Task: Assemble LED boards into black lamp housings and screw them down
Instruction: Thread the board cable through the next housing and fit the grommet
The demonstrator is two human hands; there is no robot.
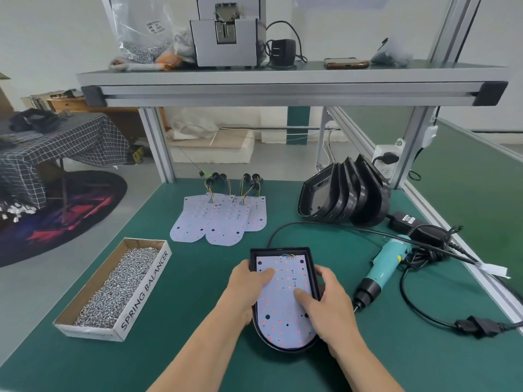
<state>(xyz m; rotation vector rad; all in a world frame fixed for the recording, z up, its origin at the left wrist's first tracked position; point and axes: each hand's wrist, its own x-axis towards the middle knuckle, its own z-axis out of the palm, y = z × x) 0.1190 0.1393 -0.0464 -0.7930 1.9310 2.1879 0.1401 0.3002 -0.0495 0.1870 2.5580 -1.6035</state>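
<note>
A black lamp housing (283, 251) lies flat on the green mat in front of me, with a white LED board (283, 304) lying inside it. My left hand (249, 287) grips the housing's left wall, thumb resting on the board. My right hand (328, 306) grips the right wall, thumb pressed on the board's middle. Further back, several loose LED boards (220, 219) with wired connectors overlap on the mat. A stack of empty black housings (345, 190) stands on edge at the back right. A teal electric screwdriver (379, 273) lies to the right.
A cardboard box of screws (119, 284) marked SPRING BALANCER sits at the left. Black cables and a power adapter (416, 224) trail across the right side. An aluminium frame shelf (283, 86) overhangs the back of the bench.
</note>
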